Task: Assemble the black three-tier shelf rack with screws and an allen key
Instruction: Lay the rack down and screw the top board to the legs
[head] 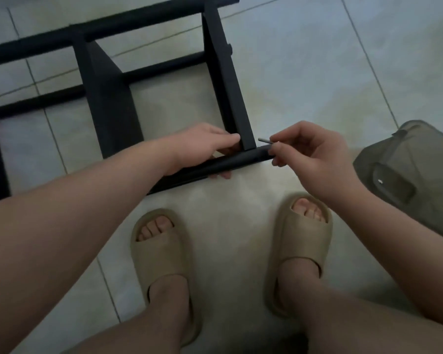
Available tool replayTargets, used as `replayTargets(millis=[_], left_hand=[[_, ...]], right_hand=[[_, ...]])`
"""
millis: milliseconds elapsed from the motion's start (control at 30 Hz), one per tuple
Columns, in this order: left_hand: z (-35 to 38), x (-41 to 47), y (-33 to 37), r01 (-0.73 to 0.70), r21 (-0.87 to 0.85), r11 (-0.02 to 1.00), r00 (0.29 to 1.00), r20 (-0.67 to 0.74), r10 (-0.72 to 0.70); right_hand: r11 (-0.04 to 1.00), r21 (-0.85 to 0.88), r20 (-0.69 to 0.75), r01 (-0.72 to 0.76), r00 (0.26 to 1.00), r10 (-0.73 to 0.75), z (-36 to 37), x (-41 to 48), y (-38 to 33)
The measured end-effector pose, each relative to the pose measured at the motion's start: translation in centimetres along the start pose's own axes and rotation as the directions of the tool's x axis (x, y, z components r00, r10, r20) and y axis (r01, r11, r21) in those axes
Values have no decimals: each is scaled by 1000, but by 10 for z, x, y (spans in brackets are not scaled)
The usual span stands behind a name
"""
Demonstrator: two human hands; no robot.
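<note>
Black shelf rack (pixel 108 98) lies on the tiled floor (pixel 304 72), its near tube (pixel 241 162) just ahead of two feet in beige slides (pixel 161 256). Left hand (pixel 202 144) grips that tube at the corner where a shelf panel meets it, fingers (pixel 223 175) curled round it. Right hand (pixel 315 159) pinches the allen key (pixel 266 141) at the tube's right end (key tip in a screw or not, cannot tell); grey-green bag (pixel 414 175) on the floor at right.
</note>
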State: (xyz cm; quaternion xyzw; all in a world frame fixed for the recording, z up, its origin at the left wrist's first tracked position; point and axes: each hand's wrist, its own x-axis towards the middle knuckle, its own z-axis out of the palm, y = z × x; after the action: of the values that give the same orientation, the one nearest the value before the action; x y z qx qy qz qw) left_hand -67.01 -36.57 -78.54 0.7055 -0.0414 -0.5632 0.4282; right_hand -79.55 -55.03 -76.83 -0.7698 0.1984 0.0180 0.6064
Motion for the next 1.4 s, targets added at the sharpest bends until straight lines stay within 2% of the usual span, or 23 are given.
replayTargets(millis=[267, 533, 767, 967, 1067, 1400], left_hand=[[9, 10, 0, -47, 149, 988, 998, -43, 54], [12, 12, 1, -100, 122, 987, 990, -91, 112], [12, 9, 1, -110, 105, 988, 989, -88, 120], [13, 9, -2, -102, 84, 991, 991, -78, 108], [13, 8, -3, -103, 75, 992, 991, -72, 108], [13, 7, -3, -93, 55, 994, 993, -70, 97]], right_hand=[[1000, 14, 46, -1, 999, 0, -4, -20, 11], [998, -20, 71, 62, 996, -60, -5, -22, 16], [976, -157, 115, 153, 984, -136, -2, -23, 22], [899, -303, 155, 315, 947, -280, 1, -22, 25], [875, -333, 154, 350, 936, -316, 5, -22, 27], [882, -343, 103, 323, 946, -306, 15, -18, 32]])
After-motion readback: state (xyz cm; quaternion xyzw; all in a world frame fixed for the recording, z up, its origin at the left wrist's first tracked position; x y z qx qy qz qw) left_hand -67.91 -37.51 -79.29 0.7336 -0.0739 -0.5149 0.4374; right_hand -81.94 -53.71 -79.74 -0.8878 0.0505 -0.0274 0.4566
